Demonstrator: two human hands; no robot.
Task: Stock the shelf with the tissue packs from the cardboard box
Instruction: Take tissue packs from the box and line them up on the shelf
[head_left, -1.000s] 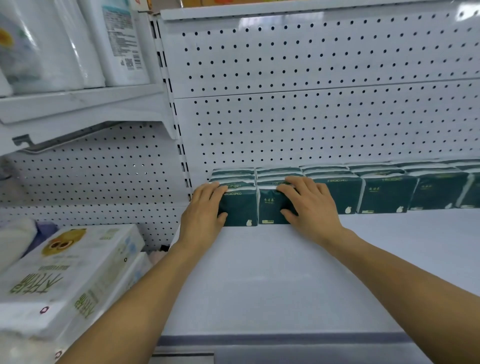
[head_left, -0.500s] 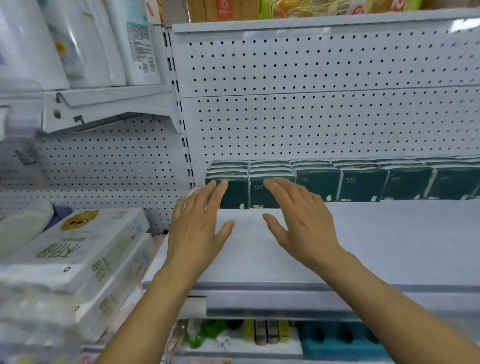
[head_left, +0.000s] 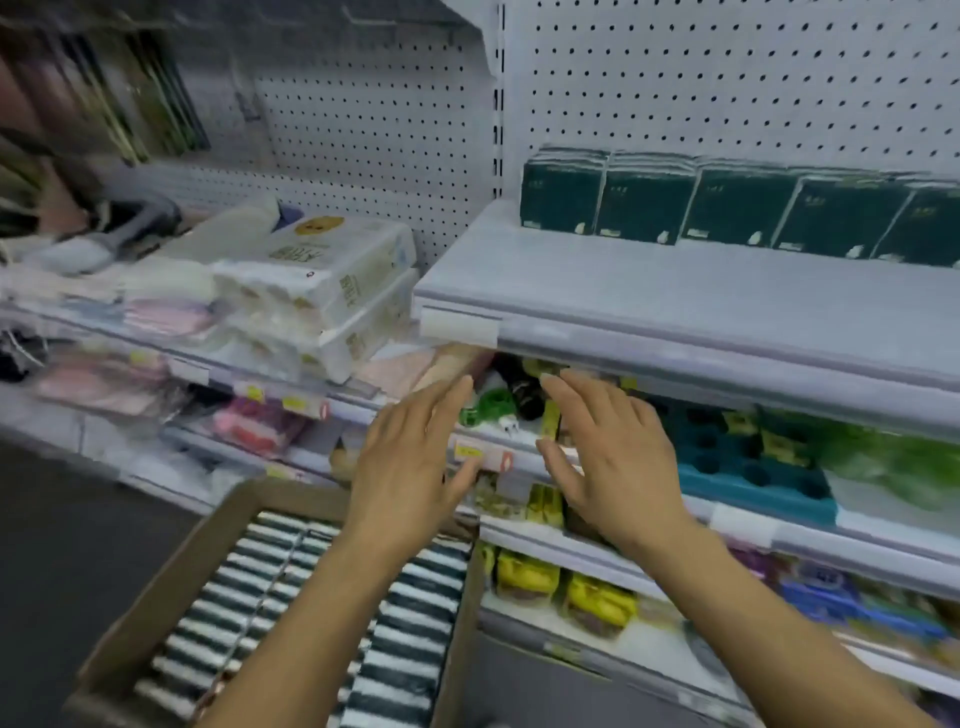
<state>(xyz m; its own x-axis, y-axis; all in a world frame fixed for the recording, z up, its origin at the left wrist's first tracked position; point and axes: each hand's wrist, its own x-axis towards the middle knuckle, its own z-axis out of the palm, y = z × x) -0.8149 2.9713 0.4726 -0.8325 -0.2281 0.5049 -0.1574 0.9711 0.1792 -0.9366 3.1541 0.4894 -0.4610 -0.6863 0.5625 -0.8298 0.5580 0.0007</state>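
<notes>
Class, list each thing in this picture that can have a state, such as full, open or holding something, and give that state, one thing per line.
Cardboard box: open at the top, filled with rows of tissue packs.
Shelf: partly stocked, front part bare.
Dark green tissue packs on the shelf: upright, in a row at the back.
Left hand: open, holding nothing.
Right hand: open, holding nothing.

White pegboard panels (head_left: 727, 78) backed the aisle from eleven to two o'clock, a slotted metal upright (head_left: 498, 104) splitting them at twelve. Dark floor (head_left: 62, 545) filled eight o'clock. Lower shelf tiers (head_left: 753, 545) ran toward four o'clock, yellow price tags (head_left: 468, 451) dotting their rails. Lighting was even and cool, everything slightly blurred.
</notes>
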